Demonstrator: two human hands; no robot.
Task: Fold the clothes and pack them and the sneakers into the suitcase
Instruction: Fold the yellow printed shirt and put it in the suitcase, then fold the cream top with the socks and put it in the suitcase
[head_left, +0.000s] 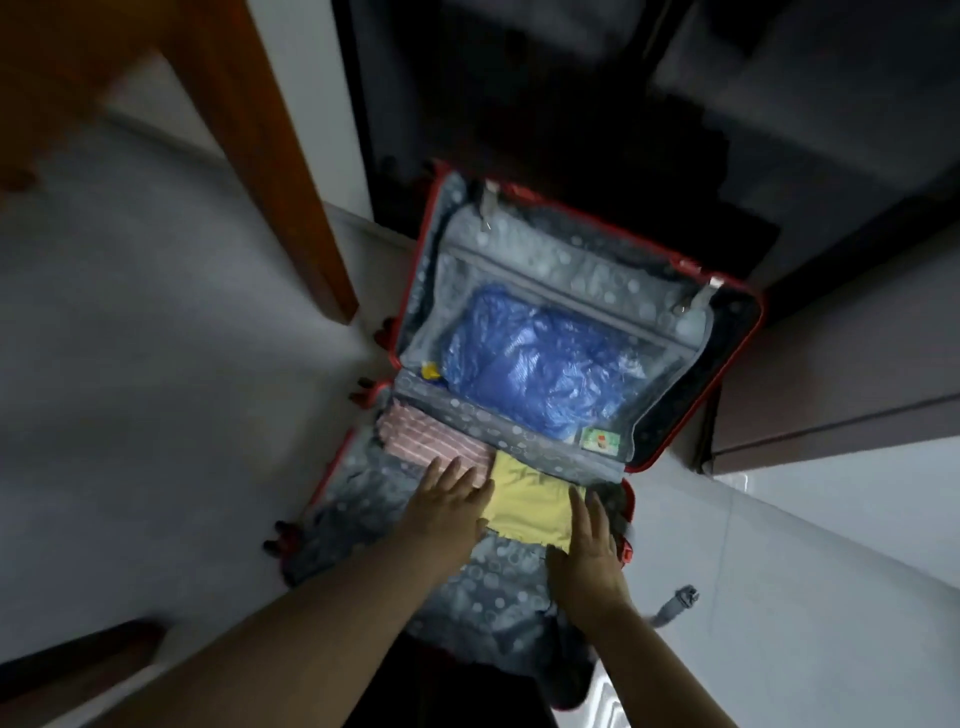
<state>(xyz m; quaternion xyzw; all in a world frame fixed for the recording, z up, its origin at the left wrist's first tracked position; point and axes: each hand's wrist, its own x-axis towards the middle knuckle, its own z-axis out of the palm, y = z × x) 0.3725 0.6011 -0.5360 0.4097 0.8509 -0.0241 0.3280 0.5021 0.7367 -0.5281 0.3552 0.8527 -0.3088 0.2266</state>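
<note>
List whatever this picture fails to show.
Head view:
- Blue bag: contents hidden by its own plastic.
- Sneakers: none visible; possibly in that bag, cannot tell.
- Yellow garment: side edges covered by left hand and right hand.
- Green card: print too small.
- Suitcase near end: dark, behind the arms.
</note>
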